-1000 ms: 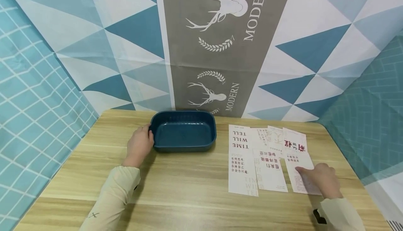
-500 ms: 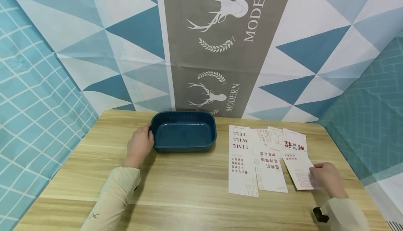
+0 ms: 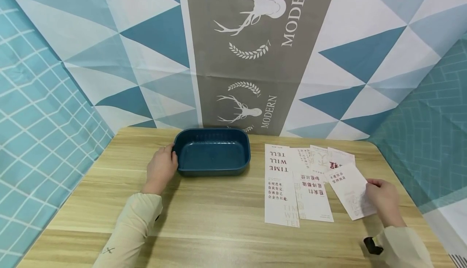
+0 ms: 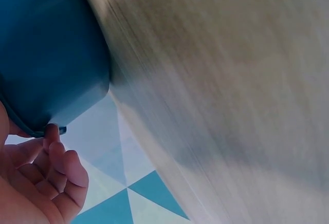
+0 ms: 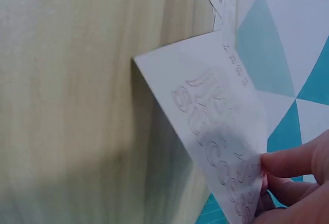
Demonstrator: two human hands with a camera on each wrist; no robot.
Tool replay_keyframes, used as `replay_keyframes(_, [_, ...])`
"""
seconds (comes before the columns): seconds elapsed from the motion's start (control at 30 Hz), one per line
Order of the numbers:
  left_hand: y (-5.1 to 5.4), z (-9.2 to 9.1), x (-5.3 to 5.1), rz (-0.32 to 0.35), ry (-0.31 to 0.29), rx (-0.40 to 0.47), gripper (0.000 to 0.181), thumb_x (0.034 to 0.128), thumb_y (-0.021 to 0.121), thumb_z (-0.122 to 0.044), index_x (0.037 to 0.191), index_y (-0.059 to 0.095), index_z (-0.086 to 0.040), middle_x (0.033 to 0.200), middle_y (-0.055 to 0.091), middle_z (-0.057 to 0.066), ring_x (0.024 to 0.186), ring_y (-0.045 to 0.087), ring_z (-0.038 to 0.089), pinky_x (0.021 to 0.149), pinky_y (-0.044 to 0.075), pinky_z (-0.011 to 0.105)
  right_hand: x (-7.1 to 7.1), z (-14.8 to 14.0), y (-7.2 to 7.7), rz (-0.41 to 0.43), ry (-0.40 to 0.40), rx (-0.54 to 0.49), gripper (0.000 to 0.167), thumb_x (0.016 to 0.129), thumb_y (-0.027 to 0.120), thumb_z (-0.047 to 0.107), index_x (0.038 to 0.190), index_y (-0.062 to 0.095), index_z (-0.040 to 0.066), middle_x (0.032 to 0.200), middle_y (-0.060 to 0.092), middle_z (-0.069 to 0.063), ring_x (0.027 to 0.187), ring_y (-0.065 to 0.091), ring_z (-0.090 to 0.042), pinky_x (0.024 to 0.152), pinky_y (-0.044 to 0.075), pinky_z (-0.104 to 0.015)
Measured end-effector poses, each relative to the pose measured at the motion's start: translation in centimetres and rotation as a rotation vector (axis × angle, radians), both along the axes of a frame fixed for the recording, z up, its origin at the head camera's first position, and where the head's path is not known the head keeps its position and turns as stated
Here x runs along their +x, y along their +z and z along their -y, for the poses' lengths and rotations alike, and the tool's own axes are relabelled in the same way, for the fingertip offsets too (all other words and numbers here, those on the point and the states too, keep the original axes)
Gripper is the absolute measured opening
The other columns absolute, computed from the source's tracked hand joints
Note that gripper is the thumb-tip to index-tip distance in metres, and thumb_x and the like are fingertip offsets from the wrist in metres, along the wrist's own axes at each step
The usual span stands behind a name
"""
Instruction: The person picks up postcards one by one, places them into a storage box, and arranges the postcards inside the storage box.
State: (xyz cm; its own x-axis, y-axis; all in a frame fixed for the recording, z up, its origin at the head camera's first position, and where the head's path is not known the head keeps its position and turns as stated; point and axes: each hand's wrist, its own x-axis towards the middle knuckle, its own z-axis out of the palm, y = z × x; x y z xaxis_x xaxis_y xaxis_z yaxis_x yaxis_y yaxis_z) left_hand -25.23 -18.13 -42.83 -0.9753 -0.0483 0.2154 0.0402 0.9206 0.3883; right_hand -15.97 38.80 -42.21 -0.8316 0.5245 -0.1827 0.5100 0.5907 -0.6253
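While the left hand (image 3: 162, 166) firmly pinches the blue bin (image 3: 211, 156) by its rim, the right hand (image 3: 382, 197) pinches a printed card (image 3: 352, 193) near a slip (image 3: 281, 185) reading "TIME WILL TELL".

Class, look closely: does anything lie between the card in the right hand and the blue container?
Yes: between the card in the right hand and the blue container, other cards lie flat on the table. They would probably hinder only a sliding move; nothing upright is visible between.
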Motion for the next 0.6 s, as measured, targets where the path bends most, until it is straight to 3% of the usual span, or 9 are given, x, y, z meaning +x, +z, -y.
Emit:
replay_keyframes(0.2, [-0.1,0.0,0.0,-0.008,-0.002,0.004,0.039,0.0967,0.041,-0.016,0.130,0.050,0.003,0.115,0.058,0.027,0.102,0.057,0.042,0.081,0.049,0.055,-0.6,0.2,0.7,0.008,-0.007,0.031,0.043,0.091,0.035,0.017,0.122,0.053,-0.008,0.121,0.050,-0.031,0.101,0.049,-0.039,0.066,0.038,-0.033])
replay_keyframes(0.37, [0.0,0.0,0.0,-0.008,0.003,0.002,0.039,0.0967,0.041,-0.016,0.130,0.049,0.002,0.114,0.059,0.026,0.101,0.057,0.042,0.080,0.049,0.055,-1.2,1.1,1.5,0.022,0.058,0.021,0.042,0.092,0.037,0.018,0.122,0.052,-0.007,0.124,0.048,-0.030,0.104,0.047,-0.038,0.073,0.040,-0.039])
replay_keyframes(0.6, [0.0,0.0,0.0,-0.003,0.002,-0.002,0.039,0.0968,0.041,-0.017,0.131,0.049,0.002,0.115,0.059,0.026,0.101,0.058,0.042,0.080,0.049,0.055,-2.4,3.2,2.3,-0.022,0.142,0.025,0.037,0.092,0.040,0.015,0.118,0.056,-0.006,0.121,0.051,-0.029,0.101,0.048,-0.036,0.071,0.038,-0.035])
